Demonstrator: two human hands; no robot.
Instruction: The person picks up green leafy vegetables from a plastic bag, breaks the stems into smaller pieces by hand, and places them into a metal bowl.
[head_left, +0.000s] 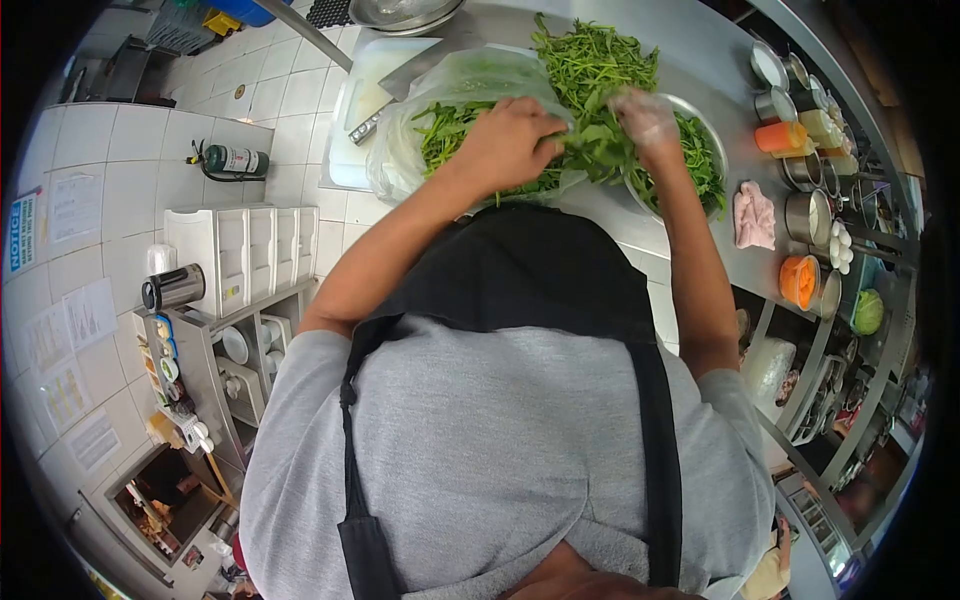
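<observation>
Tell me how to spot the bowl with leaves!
Find the steel counter, then the person's right hand. Partly hidden by that arm is a round metal bowl of greens. Its shiny rim sets it apart from the plastic bag and the loose pile.

A person is wearing a heathered gray short-sleeved shirt (490, 430) under a black apron (530, 265), its straps (660, 470) running toward 5 and 7 o'clock, the latter broadening into a black tab (367, 555). A clear glove (650, 115) may be covering the right hand (643, 125), though blur is obscuring it.
</observation>
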